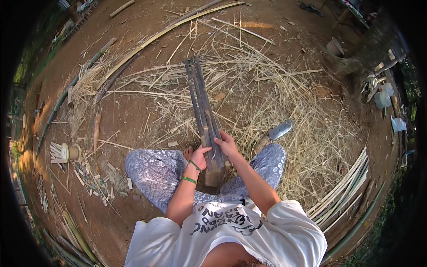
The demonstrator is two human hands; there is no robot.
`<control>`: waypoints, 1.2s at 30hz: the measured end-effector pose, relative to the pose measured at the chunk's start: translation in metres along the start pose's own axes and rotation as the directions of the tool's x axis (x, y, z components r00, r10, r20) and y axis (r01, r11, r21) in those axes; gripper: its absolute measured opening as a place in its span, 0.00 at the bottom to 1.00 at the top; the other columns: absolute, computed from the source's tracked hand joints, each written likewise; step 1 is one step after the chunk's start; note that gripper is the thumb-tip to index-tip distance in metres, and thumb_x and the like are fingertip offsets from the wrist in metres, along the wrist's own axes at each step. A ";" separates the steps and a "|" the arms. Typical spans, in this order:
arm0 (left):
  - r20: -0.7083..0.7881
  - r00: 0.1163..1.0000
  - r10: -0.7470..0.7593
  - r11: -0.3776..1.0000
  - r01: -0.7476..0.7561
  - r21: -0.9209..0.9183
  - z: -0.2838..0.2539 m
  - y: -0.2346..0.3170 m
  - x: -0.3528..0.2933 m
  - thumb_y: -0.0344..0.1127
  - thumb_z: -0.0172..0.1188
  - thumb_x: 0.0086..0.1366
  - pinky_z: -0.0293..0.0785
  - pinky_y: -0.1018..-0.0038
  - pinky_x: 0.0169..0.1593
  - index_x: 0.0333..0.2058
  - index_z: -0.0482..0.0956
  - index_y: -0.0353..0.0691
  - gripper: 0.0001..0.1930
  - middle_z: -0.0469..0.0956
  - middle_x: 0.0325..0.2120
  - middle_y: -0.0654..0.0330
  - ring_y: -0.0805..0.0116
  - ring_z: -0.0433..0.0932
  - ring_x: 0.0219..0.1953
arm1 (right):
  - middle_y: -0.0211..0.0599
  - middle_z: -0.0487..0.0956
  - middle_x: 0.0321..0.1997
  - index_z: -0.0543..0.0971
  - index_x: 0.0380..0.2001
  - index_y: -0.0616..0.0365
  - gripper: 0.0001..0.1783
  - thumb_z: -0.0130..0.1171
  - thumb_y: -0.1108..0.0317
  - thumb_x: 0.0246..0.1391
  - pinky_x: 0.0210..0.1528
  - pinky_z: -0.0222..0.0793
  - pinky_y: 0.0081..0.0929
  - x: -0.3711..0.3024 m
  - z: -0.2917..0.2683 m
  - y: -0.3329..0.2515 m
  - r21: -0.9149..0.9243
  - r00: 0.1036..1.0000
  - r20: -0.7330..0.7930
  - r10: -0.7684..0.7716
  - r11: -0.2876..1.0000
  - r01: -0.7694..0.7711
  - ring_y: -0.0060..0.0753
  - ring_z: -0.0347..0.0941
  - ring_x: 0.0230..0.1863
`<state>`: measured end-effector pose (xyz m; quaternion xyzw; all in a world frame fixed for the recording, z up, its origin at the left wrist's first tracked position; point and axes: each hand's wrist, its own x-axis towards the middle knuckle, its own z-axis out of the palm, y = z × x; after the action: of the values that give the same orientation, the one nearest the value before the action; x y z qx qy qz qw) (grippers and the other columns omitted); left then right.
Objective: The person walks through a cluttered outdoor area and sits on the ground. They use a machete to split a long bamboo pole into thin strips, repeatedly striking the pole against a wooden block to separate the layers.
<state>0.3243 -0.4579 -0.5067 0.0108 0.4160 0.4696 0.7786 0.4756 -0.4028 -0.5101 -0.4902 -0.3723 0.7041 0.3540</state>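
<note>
A long, dark piece of wood split into several slats [202,100] points away from me between my folded legs. Its near end lies by my lap, next to a brownish block [213,176] that is partly covered. My left hand [199,157], with green bands on the wrist, grips the left side of the slats near their close end. On the opposite side, slightly farther up, my right hand [227,146] is closed on them, thumb on top. Beside my right knee lies a cleaver [280,129] with a wide grey blade and a wooden handle.
Pale shavings and thin strips [311,129] litter the brown ground ahead and to the right. A bundle of split strips [342,191] lies at right. A spool-like holder [70,152] with short sticks stands left. Long bamboo poles [147,42] curve across the far left; a bucket [334,47] stands far right.
</note>
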 end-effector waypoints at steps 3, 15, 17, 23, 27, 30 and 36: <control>0.027 0.999 -0.034 0.998 0.036 -0.053 -0.010 -0.001 0.013 0.38 0.58 0.66 0.76 0.64 0.50 0.51 0.74 0.38 0.17 0.78 0.45 0.56 0.63 0.79 0.46 | 0.44 0.73 0.58 0.70 0.60 0.63 0.23 0.54 0.70 0.62 0.58 0.67 0.31 0.012 0.000 0.024 -0.254 0.993 -0.055 -0.105 0.963 0.087 0.36 0.71 0.57; 0.043 0.974 -0.222 0.971 0.225 -0.082 -0.001 0.001 0.020 0.38 0.63 0.65 0.73 0.74 0.29 0.34 0.72 0.46 0.08 0.71 0.22 0.66 0.75 0.72 0.23 | 0.59 0.65 0.63 0.71 0.57 0.64 0.30 0.57 0.56 0.56 0.64 0.60 0.38 0.012 -0.038 0.045 -0.553 0.833 -0.523 -0.178 0.815 -0.173 0.54 0.65 0.63; -0.018 0.977 -0.211 0.971 0.207 -0.116 0.002 0.001 0.018 0.37 0.62 0.66 0.75 0.72 0.30 0.35 0.72 0.44 0.08 0.71 0.22 0.67 0.74 0.72 0.23 | 0.63 0.60 0.66 0.68 0.59 0.66 0.36 0.61 0.57 0.49 0.66 0.57 0.43 0.017 -0.061 0.059 -0.519 0.615 -0.775 -0.144 0.701 -0.489 0.58 0.60 0.66; -0.104 0.971 -0.216 0.976 0.211 -0.052 0.036 0.008 0.011 0.40 0.62 0.66 0.78 0.70 0.33 0.38 0.73 0.42 0.10 0.73 0.23 0.65 0.71 0.74 0.24 | 0.52 0.61 0.65 0.63 0.60 0.62 0.43 0.66 0.58 0.41 0.63 0.59 0.50 0.017 -0.120 0.114 -0.078 0.172 -0.973 0.154 0.484 -0.872 0.51 0.59 0.66; 0.109 0.975 -0.191 0.977 0.200 -0.078 0.025 0.013 0.016 0.46 0.58 0.68 0.79 0.67 0.37 0.39 0.74 0.41 0.13 0.75 0.25 0.60 0.68 0.75 0.27 | 0.45 0.68 0.59 0.66 0.56 0.60 0.38 0.65 0.58 0.41 0.59 0.62 0.48 0.009 -0.112 0.098 -0.119 0.176 -0.979 0.105 0.407 -0.906 0.48 0.66 0.60; 0.107 0.964 -0.245 0.961 0.256 -0.106 0.060 0.037 0.002 0.48 0.54 0.70 0.79 0.64 0.40 0.38 0.74 0.40 0.15 0.76 0.26 0.58 0.67 0.76 0.28 | 0.42 0.71 0.53 0.67 0.53 0.59 0.35 0.64 0.59 0.42 0.57 0.62 0.48 0.017 -0.132 0.115 -0.144 0.109 -0.988 -0.110 0.391 -0.909 0.45 0.68 0.56; -0.066 0.943 -0.327 0.941 0.318 -0.121 0.070 0.062 0.010 0.38 0.57 0.69 0.80 0.70 0.36 0.31 0.73 0.41 0.09 0.75 0.24 0.61 0.71 0.76 0.25 | 0.47 0.67 0.64 0.62 0.62 0.58 0.43 0.64 0.54 0.43 0.65 0.51 0.56 0.025 -0.160 0.099 -0.110 0.178 -0.979 0.103 0.470 -0.876 0.49 0.63 0.65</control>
<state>0.3276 -0.3899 -0.4418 -0.1197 0.4190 0.3577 0.8259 0.6079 -0.4003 -0.6458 -0.9674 -0.1437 0.2084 0.0012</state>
